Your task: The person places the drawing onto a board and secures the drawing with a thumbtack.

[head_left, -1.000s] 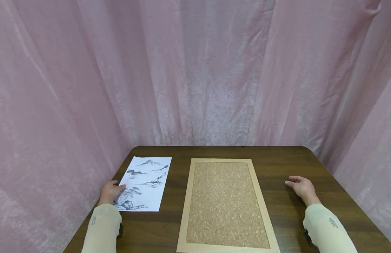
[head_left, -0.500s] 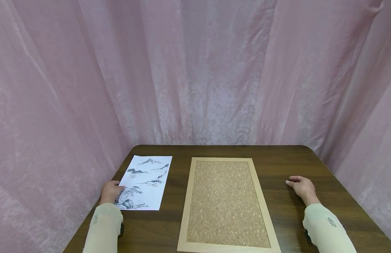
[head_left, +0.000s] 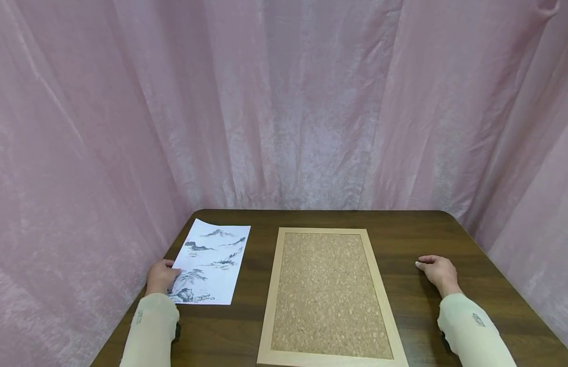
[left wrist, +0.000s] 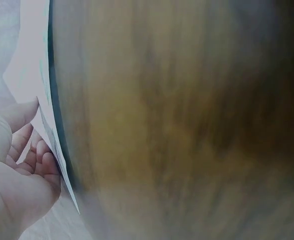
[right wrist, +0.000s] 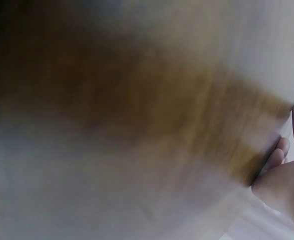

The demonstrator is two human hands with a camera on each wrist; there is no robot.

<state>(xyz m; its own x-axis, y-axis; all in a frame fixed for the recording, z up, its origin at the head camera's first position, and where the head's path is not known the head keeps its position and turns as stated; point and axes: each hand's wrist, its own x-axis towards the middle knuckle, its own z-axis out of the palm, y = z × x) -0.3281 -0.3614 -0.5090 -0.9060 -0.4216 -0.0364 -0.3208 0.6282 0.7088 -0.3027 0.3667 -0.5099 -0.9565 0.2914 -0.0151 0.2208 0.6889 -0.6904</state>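
Observation:
A sheet of white paper [head_left: 208, 270] printed with an ink landscape of mountains and trees lies at the left of the table. My left hand [head_left: 161, 277] pinches its left edge, thumb on top and fingers underneath. The left wrist view shows this paper [left wrist: 36, 65] edge-on, with the fingers of the left hand [left wrist: 24, 165] curled beneath. The sheet's far left corner is bent upward. On the right side, my right hand [head_left: 439, 272] rests on the table with relaxed fingers and holds nothing. In the right wrist view that hand [right wrist: 287, 165] touches the tabletop.
A cork board [head_left: 330, 290] in a pale wooden frame lies between the hands, its near edge at the bottom of the head view. The dark wooden table [head_left: 403, 221] has rounded far corners. Pink curtains [head_left: 311, 102] hang behind it and at both sides.
The paper's far left corner has risen off the table while my left hand keeps its place at the edge. My right hand has stayed almost still.

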